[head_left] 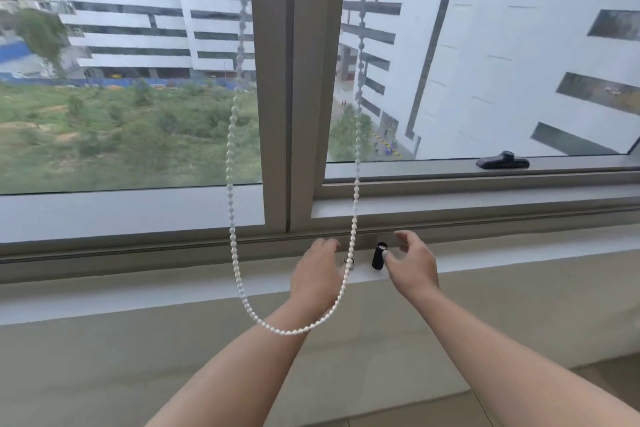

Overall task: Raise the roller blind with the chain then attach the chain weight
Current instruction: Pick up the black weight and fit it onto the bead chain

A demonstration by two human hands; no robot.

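- Head view: a white bead chain (230,163) hangs from above in a long loop. One strand runs down in front of the left pane and the other in front of the right pane. The bottom of the loop lies across the front of the left forearm.
- The chain weight (379,256), a small black cylinder, stands upright on the white sill (519,258) below the window frame (294,114). It is between the two hands and just right of the chain's right strand, apart from the chain.
- The right hand (414,265) is released, with its fingers (402,236) spread and gently curved in the air above the sill. Only the thumb tip lies against the side of the weight, and nothing is gripped.
- The left hand (317,272) shows its back to the camera, with its fingers bent loosely forward and down toward the sill. The thumb and fingertips are hidden.
- A small dark piece (349,262) sits at the thumb side of the left hand, right by the chain's right strand. I cannot tell whether the hand holds it or only hovers near it.
- A black window handle (503,160) lies flat on the lower rail of the right pane, well apart from both hands.
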